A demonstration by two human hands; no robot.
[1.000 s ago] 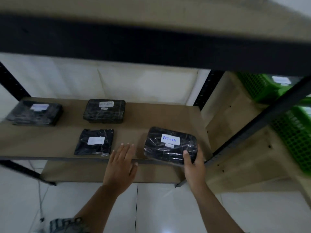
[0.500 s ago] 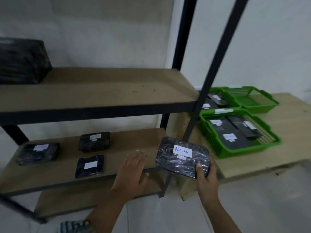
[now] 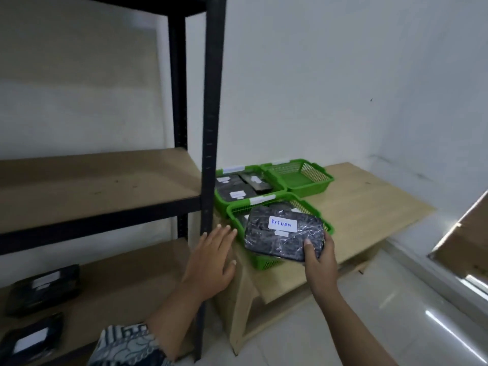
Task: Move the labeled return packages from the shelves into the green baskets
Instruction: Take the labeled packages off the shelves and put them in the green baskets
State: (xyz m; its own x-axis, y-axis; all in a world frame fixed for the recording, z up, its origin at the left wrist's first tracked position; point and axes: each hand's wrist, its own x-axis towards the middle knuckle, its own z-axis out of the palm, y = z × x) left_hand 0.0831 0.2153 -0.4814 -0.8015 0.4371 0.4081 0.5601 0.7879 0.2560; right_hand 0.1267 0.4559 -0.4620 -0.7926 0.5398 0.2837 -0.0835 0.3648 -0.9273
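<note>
Black metal shelf unit with tan boards (image 3: 105,186) runs off frame left of the left hand (image 3: 211,260). On its lower board sit a blurred black package (image 3: 42,289) and a cropped black package (image 3: 29,339).

Nearest green plastic mesh basket (image 3: 264,262) is mostly hidden, contents unreadable.

Black plastic-wrapped package (image 3: 284,236), white label "RETURN", is above that basket. Right hand (image 3: 320,256) grips its near corner, thumb on top.

Left hand is flat, fingers straight, holding nothing.

Beyond the right hand, middle green basket (image 3: 218,200) holds several labelled black packages. Farthest green basket (image 3: 314,187) shows its mesh floor.
</note>
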